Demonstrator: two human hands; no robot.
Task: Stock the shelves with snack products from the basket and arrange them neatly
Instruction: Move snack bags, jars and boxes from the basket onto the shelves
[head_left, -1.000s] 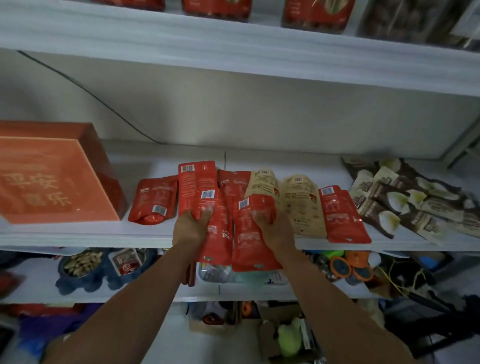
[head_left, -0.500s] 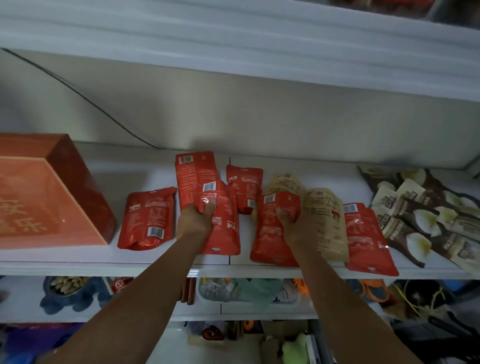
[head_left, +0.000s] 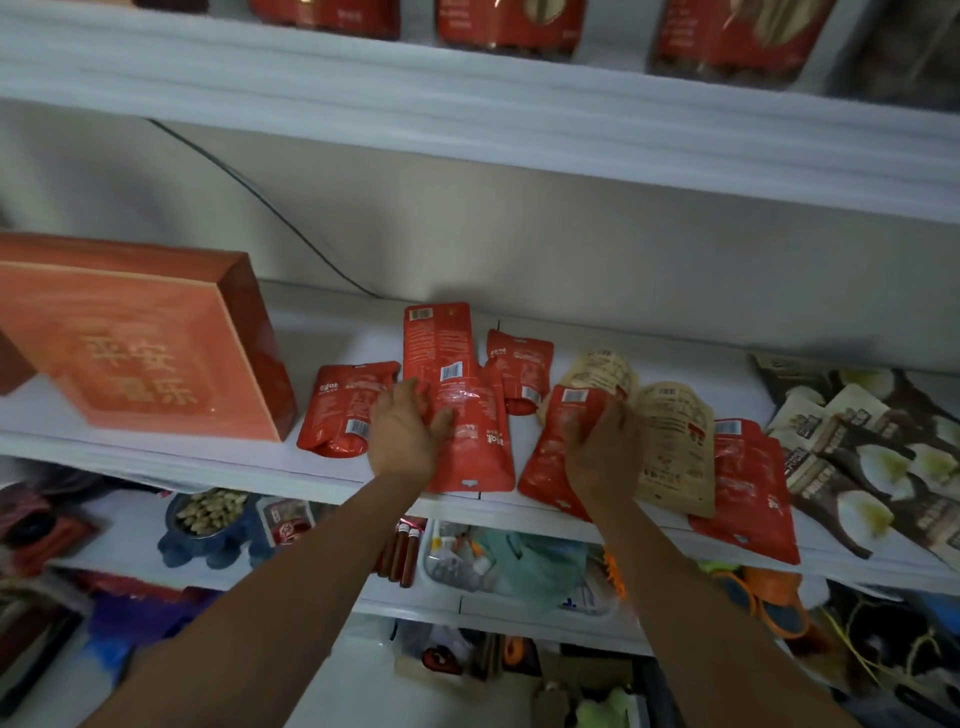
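Red pouches are your concern here: the front red pouch (head_left: 470, 447) under your left hand (head_left: 402, 434) and the slanted red pouch (head_left: 548, 457) in your right hand (head_left: 602, 449) hung over the lip a second ago, and both now lie fully on the middle shelf (head_left: 249, 462), pushed back among the others. Your left hand has gone flat, fingers spread and pressing on its pouch. Your right hand has its fingers curled round the slanted pouch's upper edge. Placing looks done for these two; straightening is what remains, since the slanted one sits askew and overlaps the rear tan pouch (head_left: 602, 371). The tall red pouch (head_left: 439, 343) lies partly under the front one, and a small red pouch (head_left: 345, 410) sits just beside your left wrist. To your right the front tan pouch (head_left: 672, 441) touches your fingers, then comes another red pouch (head_left: 748, 483) and a heap of brown-and-white packets (head_left: 857, 447), so there is little room that way. An orange box (head_left: 140, 338) closes the left end. No basket is in view.
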